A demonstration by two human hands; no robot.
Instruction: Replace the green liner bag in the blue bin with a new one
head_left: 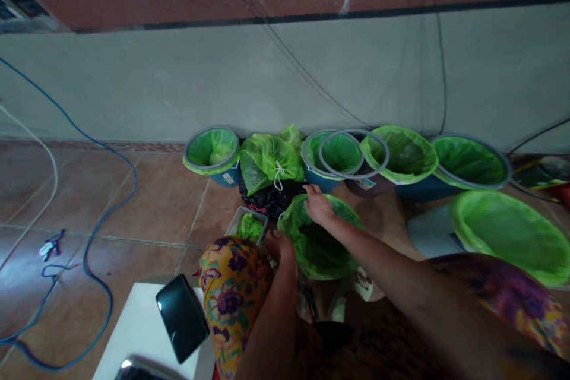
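Brown tiles (151, 249) make the floor, and past my hands stands a grey wall (155, 83) with dark red on top. Just right of my left hand, and under my right one, is a green bag (327, 264), spread wide. It looks like it lines a bin, but the bag hides what is under it.

My right hand (319, 206) reaches over the bag, with its fingers at the far edge. I can't tell how hard they pinch. My left hand (281, 244) is at the left edge. It is dark there, so I can't tell if it grips or just touches.

To do this well, I think the edge should fold down the same amount all around. One hand can hold a spot while the other smooths the next. The bag looks thin, so a hard tug might rip it.

Just left of my left hand sits a tub (233, 224) with green stuff in it. Past my hands, by the wall, are more bins (225, 178) with green bags, a tied bag (267, 157) and a loose grey ring (388, 157). Near me, lower left of my left hand, a phone (182, 317) lies on a white worktop (129, 320). Far left are a blue cord (86, 249) and keys (50, 249).
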